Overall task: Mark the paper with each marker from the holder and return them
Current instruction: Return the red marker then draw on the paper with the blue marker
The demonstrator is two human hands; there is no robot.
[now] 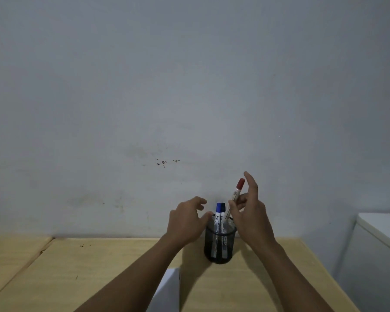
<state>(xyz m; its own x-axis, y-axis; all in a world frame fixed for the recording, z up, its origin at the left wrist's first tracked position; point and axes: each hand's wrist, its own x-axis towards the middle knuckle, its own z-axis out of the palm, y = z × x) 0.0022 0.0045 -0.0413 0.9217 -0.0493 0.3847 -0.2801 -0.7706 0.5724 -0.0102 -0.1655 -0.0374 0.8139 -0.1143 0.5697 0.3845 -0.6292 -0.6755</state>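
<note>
Wooden bench [104,262] at the frame's bottom carried a mesh holder [220,242]; the right hand [249,218] pinched a red marker [235,195], the left hand [187,221] had an open grip, and the paper [167,291] was cut off.

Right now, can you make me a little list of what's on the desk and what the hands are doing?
holder: black mesh cup on the wooden desk
in the cup: blue marker, dark marker
red marker: tilted, lower end at the cup's rim
right hand: pinching the red marker
left hand: open, beside the cup
paper: white, near desk edge
</note>
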